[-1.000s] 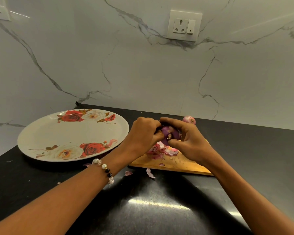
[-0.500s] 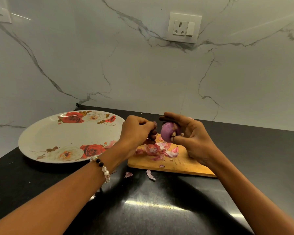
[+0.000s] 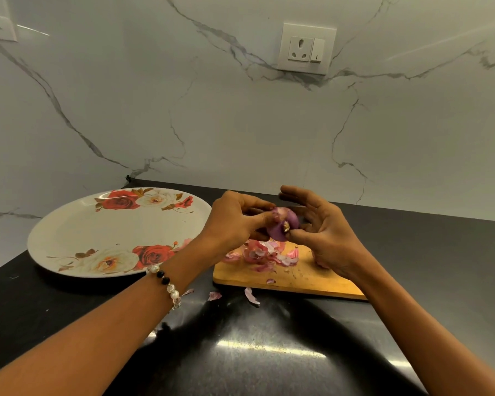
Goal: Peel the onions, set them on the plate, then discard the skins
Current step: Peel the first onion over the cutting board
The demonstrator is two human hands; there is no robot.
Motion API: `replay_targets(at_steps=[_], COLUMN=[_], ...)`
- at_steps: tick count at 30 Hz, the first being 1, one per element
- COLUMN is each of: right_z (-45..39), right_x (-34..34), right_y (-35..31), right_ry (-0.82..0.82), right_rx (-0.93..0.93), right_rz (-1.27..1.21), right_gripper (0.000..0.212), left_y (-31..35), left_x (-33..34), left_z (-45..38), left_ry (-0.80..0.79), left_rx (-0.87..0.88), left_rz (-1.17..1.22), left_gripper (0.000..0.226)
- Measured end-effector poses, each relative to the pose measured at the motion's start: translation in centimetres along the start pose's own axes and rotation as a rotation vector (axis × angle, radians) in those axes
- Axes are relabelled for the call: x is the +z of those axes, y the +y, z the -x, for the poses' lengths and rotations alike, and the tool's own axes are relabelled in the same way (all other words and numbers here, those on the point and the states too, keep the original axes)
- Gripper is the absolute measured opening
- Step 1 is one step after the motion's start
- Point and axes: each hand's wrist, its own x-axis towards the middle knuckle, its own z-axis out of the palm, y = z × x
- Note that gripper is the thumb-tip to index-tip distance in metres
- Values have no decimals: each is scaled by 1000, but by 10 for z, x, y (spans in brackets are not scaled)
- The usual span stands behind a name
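Observation:
A purple onion (image 3: pixel 280 228) is held just above the wooden cutting board (image 3: pixel 286 277). My right hand (image 3: pixel 326 235) cradles it, thumb on its root end, the other fingers spread behind it. My left hand (image 3: pixel 235 221) pinches a flap of loose skin at the onion's top left. A heap of pink onion skins (image 3: pixel 265 254) lies on the board under the hands. The white plate (image 3: pixel 77 235) with rose prints sits to the left with no onion on it.
Several skin scraps (image 3: pixel 250 295) lie on the black counter (image 3: pixel 240 352) just in front of the board. A marble wall with a socket (image 3: pixel 306 48) rises behind. The counter's left edge runs close beside the plate.
My left hand has come back to the onion and taken hold of a skin flap. My right hand's fingers have spread open behind the onion, which it has turned slightly.

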Motion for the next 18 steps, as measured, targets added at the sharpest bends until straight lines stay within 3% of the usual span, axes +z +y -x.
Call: replay_targets(at_steps=[3, 9, 18], right_z=[-1, -2, -1], right_x=[0, 1, 1], right_y=[1, 1, 1], right_ry=[69, 65, 97], right_rx=[4, 17, 8], right_rz=[10, 116, 116], right_gripper=[56, 69, 71], left_y=[-3, -2, -5], left_x=[-2, 2, 3], left_z=[-1, 0, 1], left_ry=[76, 105, 151], left_rx=[-81, -184, 63], left_rz=[176, 332, -88], left_gripper=[36, 29, 29])
